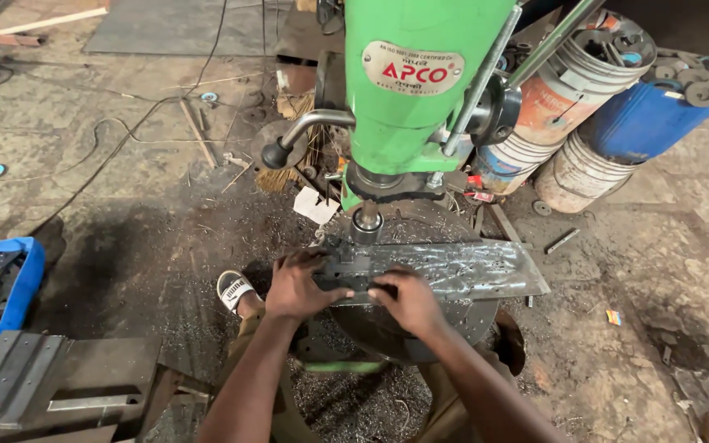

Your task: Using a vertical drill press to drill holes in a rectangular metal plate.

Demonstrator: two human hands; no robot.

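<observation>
Both your left hand [299, 285] and right hand [408, 299] press flat on the steel plate [453, 269], long axis nine-to-three; the drill chuck [366, 221] sits at twelve, nearer your left.

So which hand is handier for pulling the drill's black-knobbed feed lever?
Probably the left hand: the grey lever with black knob hangs above it, while the right hand presses the flat steel plate.

Your left hand [299, 287] and right hand [408, 299] are bare, with no gloves, rings or watch showing, and both forearms are uncovered, no sleeve reaching into view. Below them you wear olive-brown trousers [289, 410] and an open white sandal [235, 290] with a dark marking on its strap.
</observation>
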